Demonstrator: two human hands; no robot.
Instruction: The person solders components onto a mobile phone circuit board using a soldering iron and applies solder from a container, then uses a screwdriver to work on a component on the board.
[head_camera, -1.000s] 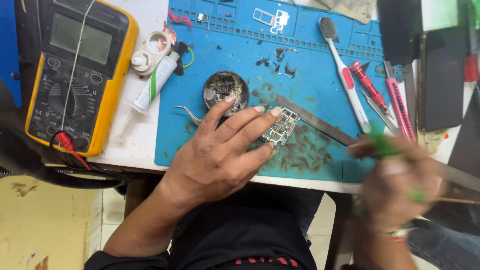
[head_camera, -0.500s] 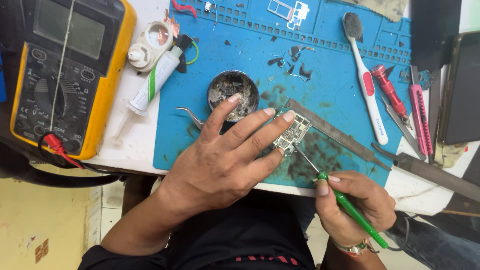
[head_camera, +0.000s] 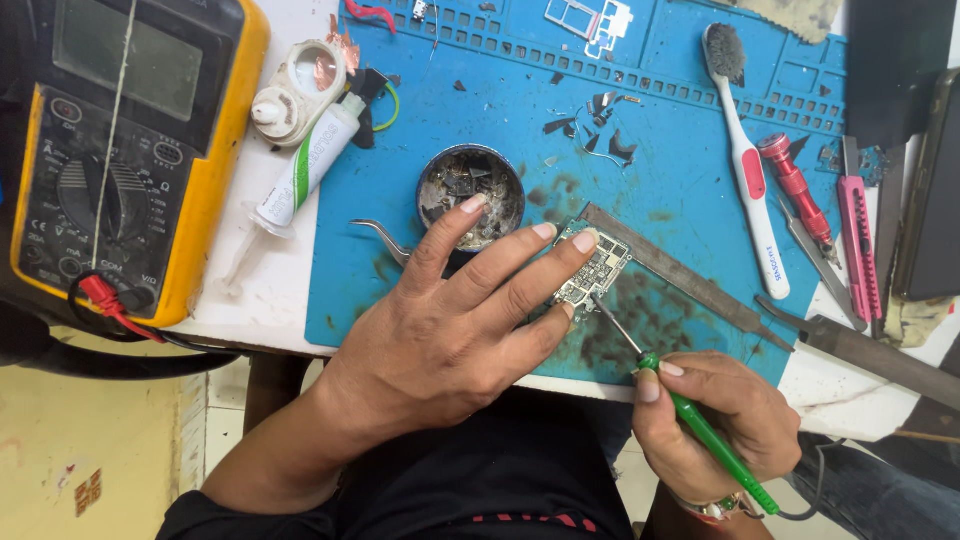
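My left hand (head_camera: 462, 320) lies flat on the blue work mat (head_camera: 680, 210), its fingertips pressing down a small circuit board (head_camera: 597, 274). A thin green-handled soldering tool (head_camera: 700, 425) sits in my right hand (head_camera: 715, 420), held like a pen at the mat's front edge. Its metal tip touches the lower edge of the board. A round tin (head_camera: 470, 190) with dark residue stands just beyond my left index finger. Curved tweezers (head_camera: 382, 240) poke out from under my left hand.
A yellow multimeter (head_camera: 120, 150) with red lead sits at the left. A syringe tube (head_camera: 300, 170) and white tape roll (head_camera: 300, 85) lie beside it. A toothbrush (head_camera: 745, 160), red screwdriver (head_camera: 795, 190), pink knife (head_camera: 858, 240) and flat metal file (head_camera: 690, 280) lie on the right.
My right hand has come in from the right, blurred a second ago, and now holds the green tool's tip on the board. My left hand has stayed on the board.
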